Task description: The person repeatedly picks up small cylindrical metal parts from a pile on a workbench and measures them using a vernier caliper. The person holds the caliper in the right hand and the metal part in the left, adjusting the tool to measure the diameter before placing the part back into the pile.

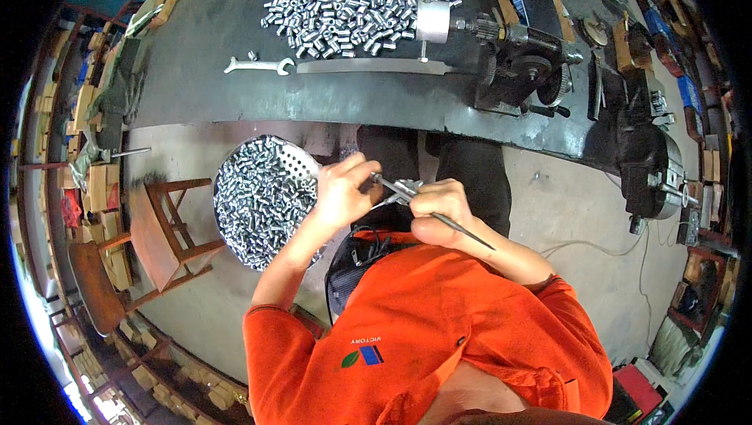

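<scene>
A vernier caliper point(468, 233) is in my right hand point(441, 204), its thin beam pointing down to the right past my wrist and its jaws toward the left. My left hand point(345, 188) is closed at the jaw end, fingers pinched around a small metal piece point(377, 177) mostly hidden by them. Both hands are in front of my body, below the bench edge. Beside my left hand stands a round perforated metal basket point(296, 165) filled with small shiny metal sleeves point(258, 202).
On the dark workbench point(196, 96) lies a heap of similar sleeves point(352, 6), with an open-end wrench point(258, 66) and a flat file point(368, 68) before it. A geared bench machine point(525, 68) stands right of them. A wooden chair point(168, 237) is at the left, a dark machine point(654, 174) at the right.
</scene>
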The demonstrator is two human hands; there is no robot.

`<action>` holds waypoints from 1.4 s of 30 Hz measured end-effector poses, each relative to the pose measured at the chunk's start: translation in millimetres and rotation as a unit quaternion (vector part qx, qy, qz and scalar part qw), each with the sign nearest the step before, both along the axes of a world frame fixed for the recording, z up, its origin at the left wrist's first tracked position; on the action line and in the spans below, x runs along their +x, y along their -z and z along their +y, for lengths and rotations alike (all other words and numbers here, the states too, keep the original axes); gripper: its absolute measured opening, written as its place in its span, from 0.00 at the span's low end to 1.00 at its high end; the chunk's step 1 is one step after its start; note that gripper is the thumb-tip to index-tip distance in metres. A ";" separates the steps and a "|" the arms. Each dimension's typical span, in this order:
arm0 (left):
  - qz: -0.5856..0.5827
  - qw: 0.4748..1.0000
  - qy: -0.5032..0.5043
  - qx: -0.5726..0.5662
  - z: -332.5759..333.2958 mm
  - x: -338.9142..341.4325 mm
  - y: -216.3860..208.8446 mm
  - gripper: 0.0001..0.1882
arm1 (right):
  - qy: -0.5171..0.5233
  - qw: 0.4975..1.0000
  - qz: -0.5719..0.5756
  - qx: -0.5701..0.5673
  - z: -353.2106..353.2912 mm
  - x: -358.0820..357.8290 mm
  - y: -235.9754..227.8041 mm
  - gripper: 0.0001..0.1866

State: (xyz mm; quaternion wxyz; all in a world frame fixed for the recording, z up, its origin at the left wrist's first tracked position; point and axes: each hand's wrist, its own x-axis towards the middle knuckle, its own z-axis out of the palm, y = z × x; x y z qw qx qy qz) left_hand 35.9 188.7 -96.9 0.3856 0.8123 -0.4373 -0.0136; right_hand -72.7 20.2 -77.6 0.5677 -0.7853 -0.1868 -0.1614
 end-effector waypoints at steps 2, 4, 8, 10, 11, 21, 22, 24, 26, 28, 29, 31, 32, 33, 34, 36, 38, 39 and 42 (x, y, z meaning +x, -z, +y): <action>-0.019 0.999 0.031 -0.001 -11.2 -3.3 -4.3 0.13 | 0.010 1.000 -0.001 -0.005 3.7 6.5 16.3 0.16; -0.041 0.998 0.041 -0.001 -17.2 3.9 0.7 0.12 | 0.030 0.998 -0.014 -0.044 -1.4 3.9 16.2 0.16; -0.072 0.995 0.021 0.060 -29.2 44.5 -3.4 0.11 | 0.080 0.991 -0.093 -0.062 -20.0 -11.3 0.8 0.21; -0.111 0.993 -0.003 0.037 -42.1 74.1 -6.8 0.11 | 0.116 0.986 -0.110 -0.056 -22.6 -15.1 -7.1 0.20; -0.108 0.993 -0.033 0.033 -51.9 92.4 -8.1 0.13 | 0.120 0.987 -0.099 -0.048 -23.6 -16.0 -10.8 0.19; 0.209 0.969 -0.055 -0.118 -60.8 145.2 -57.2 0.16 | 0.065 0.997 -0.035 -0.005 -16.7 -32.2 0.7 0.17; 0.233 0.963 -0.080 -0.109 -47.6 135.7 -56.4 0.15 | 0.064 0.997 -0.033 -0.008 -15.0 -32.0 2.9 0.17; 0.269 0.949 -0.105 -0.126 -29.5 128.4 -51.7 0.13 | 0.035 0.999 -0.027 0.022 -8.1 -28.9 11.0 0.17; 0.299 0.932 -0.104 -0.178 -19.4 130.6 -41.0 0.12 | 0.002 0.999 -0.003 0.040 -6.2 -28.6 8.4 0.15; 0.331 0.922 -0.072 -0.187 -16.5 133.2 -40.4 0.16 | -0.002 0.999 0.001 0.035 -3.4 -30.1 9.5 0.15; 0.344 0.917 -0.058 -0.193 -21.8 131.6 -46.4 0.17 | 0.001 0.999 0.006 0.046 -3.5 -31.3 8.8 0.15; 0.379 0.905 -0.008 -0.194 -32.0 135.0 -55.4 0.20 | 0.006 0.999 0.010 0.039 -8.6 -35.4 12.8 0.15; 0.383 0.908 0.004 -0.168 -40.6 139.9 -59.6 0.20 | 0.013 0.999 0.011 0.034 -13.2 -39.5 16.4 0.15; 0.383 0.912 0.013 -0.150 -44.1 145.8 -64.2 0.20 | 0.037 0.999 0.005 0.021 -13.6 -43.1 25.4 0.14; 0.382 0.914 0.022 -0.131 -49.8 150.3 -68.7 0.19 | 0.044 0.997 0.048 0.034 -16.7 -49.6 31.4 0.15; 0.373 0.920 0.018 -0.121 -69.6 156.1 -82.0 0.18 | 0.045 0.991 0.089 0.086 -28.4 -58.9 34.7 0.15; 0.355 0.928 0.023 -0.114 -95.9 165.3 -91.6 0.17 | 0.068 0.976 0.151 0.142 -40.7 -70.9 37.9 0.13; 0.321 0.940 0.029 -0.107 -111.9 167.5 -98.3 0.16 | 0.092 0.974 0.159 0.135 -44.7 -76.6 48.2 0.13; 0.288 0.950 0.049 -0.107 -158.3 178.2 -121.4 0.14 | 0.142 0.965 0.179 0.130 -57.4 -81.9 60.0 0.11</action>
